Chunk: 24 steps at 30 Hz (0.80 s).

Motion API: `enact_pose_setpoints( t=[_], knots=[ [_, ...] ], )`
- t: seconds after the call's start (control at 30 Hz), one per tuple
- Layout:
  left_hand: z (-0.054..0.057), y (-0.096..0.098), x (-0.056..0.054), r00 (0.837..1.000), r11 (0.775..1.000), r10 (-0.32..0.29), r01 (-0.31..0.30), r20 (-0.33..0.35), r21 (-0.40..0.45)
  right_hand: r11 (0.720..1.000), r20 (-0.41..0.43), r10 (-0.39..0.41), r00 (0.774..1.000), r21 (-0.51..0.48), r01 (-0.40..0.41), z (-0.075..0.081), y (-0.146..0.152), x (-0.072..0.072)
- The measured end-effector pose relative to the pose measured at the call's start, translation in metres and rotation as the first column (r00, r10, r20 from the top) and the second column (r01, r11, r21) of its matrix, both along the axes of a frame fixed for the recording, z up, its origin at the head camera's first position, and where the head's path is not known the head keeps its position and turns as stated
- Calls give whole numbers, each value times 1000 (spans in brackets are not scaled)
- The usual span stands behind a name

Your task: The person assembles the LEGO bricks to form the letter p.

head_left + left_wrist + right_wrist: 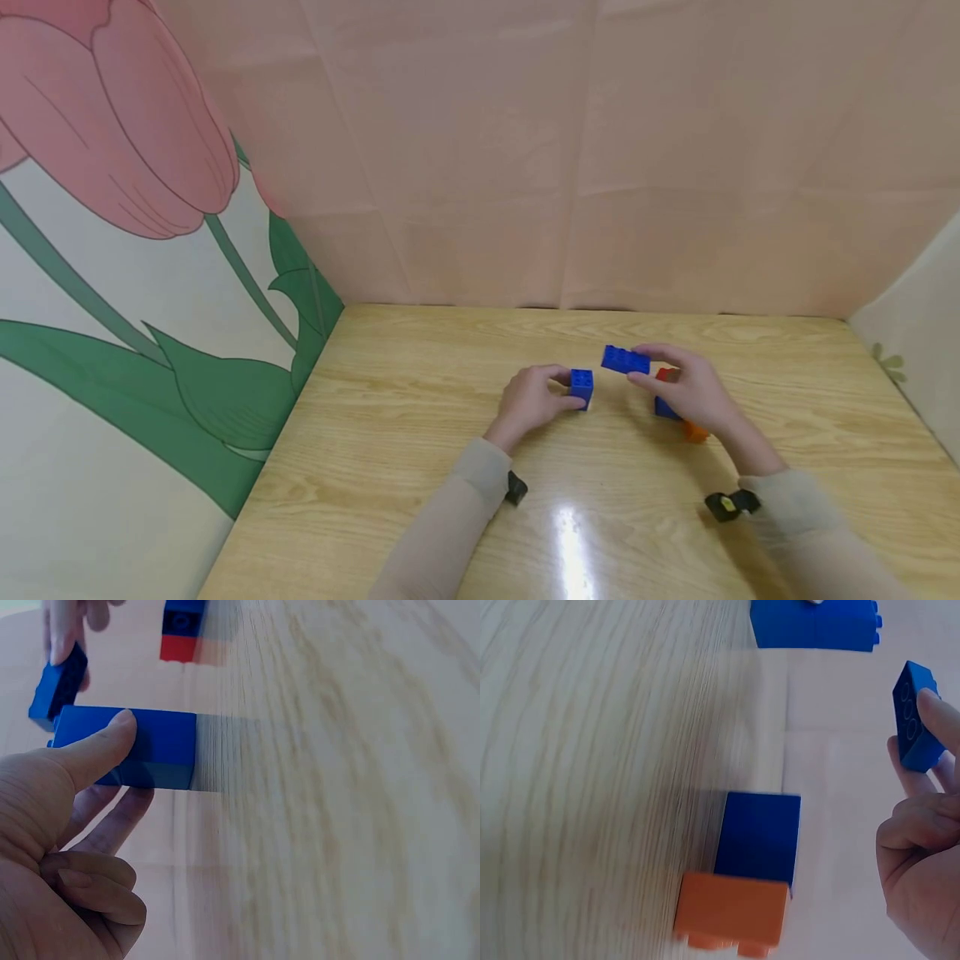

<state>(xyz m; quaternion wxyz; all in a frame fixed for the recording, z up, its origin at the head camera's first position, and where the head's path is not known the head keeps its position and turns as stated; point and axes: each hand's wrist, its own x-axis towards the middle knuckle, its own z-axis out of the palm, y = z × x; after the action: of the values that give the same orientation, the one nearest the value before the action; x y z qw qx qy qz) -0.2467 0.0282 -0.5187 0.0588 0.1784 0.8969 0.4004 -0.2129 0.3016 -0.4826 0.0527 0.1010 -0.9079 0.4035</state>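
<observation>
With thumb and fingers, my left hand (pixel 528 404) pinches an upright blue toy block (pixel 581 388) that stands on the table, its studded top facing up. In the left wrist view this tall blue block (pixel 169 746) has the thumb across its side. My right hand (pixel 697 392) pinches one end of a longer blue toy brick (pixel 625 360), raised above the table. Its hollow underside with round tubes shows on the brick (pixel 913 720) in the right wrist view. The raised brick's free end points toward the upright block; the head view shows a gap between them.
Beneath and behind my right hand sit a blue block (pixel 757 832), an orange block (pixel 733 907) and a red block (pixel 178 648), partly hidden in the head view. A pink cloth backdrop (pixel 480 167) rises at the wooden table's (pixel 390 375) far edge.
</observation>
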Motion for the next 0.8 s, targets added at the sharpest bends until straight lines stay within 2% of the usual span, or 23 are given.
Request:
enact_pose_setpoints(
  t=[0.37, 0.53, 0.8],
  knots=[
    [-2, -1, -2, 1000, 1000, -11, 12, -26, 13, 999, -5, 40, 999, -22, -40, -2, -19, -1],
    [-3, -1, -2, 1000, 1000, -2, 3, -15, 11, 995, 18, 74, 997, -69, -72, -4, -26, -3],
    [-2, -1, -2, 1000, 1000, 2, -2, -8, 9, 993, -4, 95, 995, -63, -95, -10, -31, -4]
  ],
)
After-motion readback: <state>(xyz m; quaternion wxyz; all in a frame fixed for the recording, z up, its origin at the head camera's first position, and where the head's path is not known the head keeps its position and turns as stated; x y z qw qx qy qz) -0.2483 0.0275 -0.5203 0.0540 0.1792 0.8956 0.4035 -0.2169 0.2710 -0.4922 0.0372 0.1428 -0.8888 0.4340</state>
